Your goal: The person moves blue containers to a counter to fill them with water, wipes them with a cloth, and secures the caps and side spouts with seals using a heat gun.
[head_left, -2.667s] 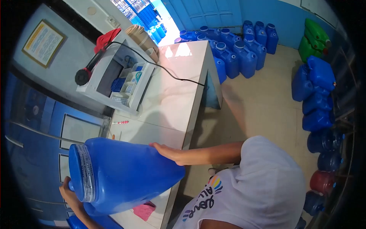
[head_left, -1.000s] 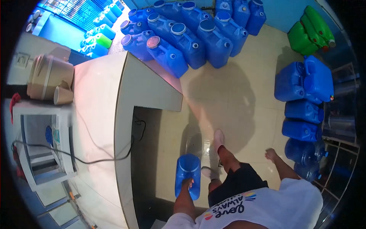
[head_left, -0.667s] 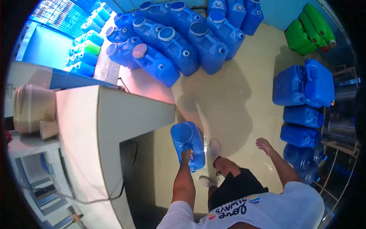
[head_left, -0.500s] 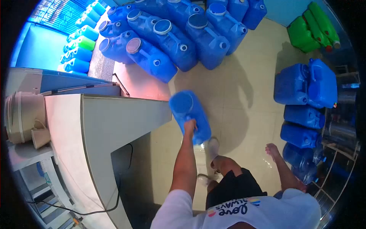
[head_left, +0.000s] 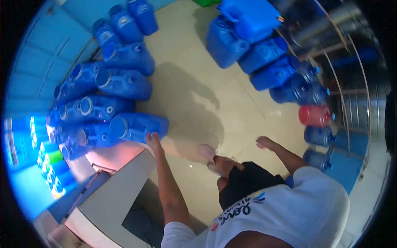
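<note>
A blue water jug with a round cap and a moulded handle stands on the tiled floor, at the near end of a group of similar jugs. My left hand is at this jug's near side, fingers slightly apart and not wrapped round the handle. Whether the fingertips still touch the jug cannot be made out. Out to the right, above bare floor, my right hand hangs empty with loosely bent fingers.
More blue jugs line the left wall. Blue containers, clear bottles and a red bottle stand along the right side by a metal rack. A white counter juts in at lower left.
The view has swung right. The jug my left hand was gripping by the handle now stands beside the other jugs, and that hand has loosened. My right hand stays empty.
</note>
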`<state>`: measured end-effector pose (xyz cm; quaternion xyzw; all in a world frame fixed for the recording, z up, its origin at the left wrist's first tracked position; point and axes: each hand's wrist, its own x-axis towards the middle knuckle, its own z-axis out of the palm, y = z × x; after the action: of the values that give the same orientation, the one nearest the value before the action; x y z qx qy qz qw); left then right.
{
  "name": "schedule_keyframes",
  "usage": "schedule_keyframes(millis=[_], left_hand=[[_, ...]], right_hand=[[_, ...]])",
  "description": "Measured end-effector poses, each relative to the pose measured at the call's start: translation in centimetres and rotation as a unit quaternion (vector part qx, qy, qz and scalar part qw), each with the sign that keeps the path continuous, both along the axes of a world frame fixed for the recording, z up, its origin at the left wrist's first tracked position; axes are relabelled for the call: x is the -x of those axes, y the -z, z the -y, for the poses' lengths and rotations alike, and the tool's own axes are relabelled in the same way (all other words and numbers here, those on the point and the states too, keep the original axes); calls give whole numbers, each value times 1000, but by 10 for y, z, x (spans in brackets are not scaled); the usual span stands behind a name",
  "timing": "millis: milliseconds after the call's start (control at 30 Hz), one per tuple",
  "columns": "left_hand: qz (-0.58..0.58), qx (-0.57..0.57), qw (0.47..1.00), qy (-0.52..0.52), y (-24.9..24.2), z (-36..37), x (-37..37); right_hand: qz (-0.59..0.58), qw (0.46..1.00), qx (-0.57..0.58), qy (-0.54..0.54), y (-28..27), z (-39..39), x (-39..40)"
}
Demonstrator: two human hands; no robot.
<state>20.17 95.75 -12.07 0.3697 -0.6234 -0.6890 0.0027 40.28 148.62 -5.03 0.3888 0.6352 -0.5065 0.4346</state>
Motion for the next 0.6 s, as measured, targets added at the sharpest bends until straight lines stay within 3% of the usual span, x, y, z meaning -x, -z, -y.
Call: schedule_keyframes(millis=[100, 167, 233, 333, 433, 467, 500, 600], left_hand=[[18, -103, 979, 173, -42, -98, -49], [19, -158, 937, 311, -53, -153, -80], [30, -152, 888, 432, -96, -207, -99], [32, -161, 868, 469, -157, -276, -112], [75, -165, 877, 445, -184, -347, -98], [76, -162, 876, 447, -188, -369, -88], [83, -161, 880, 439, -186, -392, -77], [97, -147, 890, 421, -163, -469, -36]], right_hand=[[-41, 998, 27, 44, -37, 13, -9], [-69, 995, 28, 65, -61, 5, -7], [-96, 992, 33, 75, -77, -24, -3], [-130, 989, 41, 54, -82, -92, 20], [-174, 983, -38, 32, -62, -177, 68], [-251, 952, -140, -104, -33, -212, 86], [-318, 886, -239, -237, -25, -241, 106], [-258, 882, -324, -225, -23, -319, 174]])
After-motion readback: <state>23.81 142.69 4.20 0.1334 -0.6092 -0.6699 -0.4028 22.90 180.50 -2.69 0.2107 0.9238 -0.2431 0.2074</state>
